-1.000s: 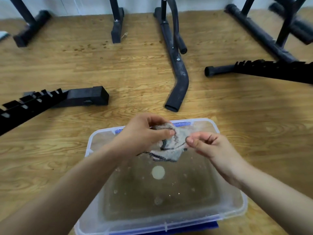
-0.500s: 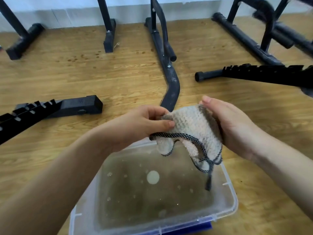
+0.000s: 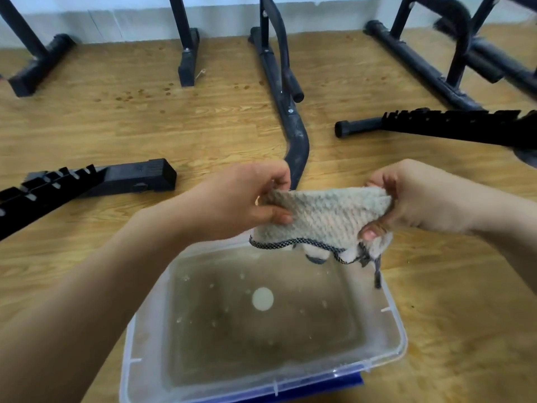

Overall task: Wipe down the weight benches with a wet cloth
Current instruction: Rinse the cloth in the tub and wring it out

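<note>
The light wooden plank floor carries black metal bench frames and, nearer me, a clear plastic tub of murky water. Above the tub's far rim hangs a grey knitted cloth with dark trim, stretched wider than half a second ago. The left hand pinches its left end and the right hand its right end, thumbs on the near face and fingers curled over the top.

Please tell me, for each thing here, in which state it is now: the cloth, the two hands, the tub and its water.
cloth: spread between both hands, in the air over the tub's far end, a dark cord hanging down.
left hand: pinches the cloth's left end.
right hand: grips the cloth's right end.
clear plastic tub: uncovered, on the wooden floor.
water: murky, with small bubbles.
</note>
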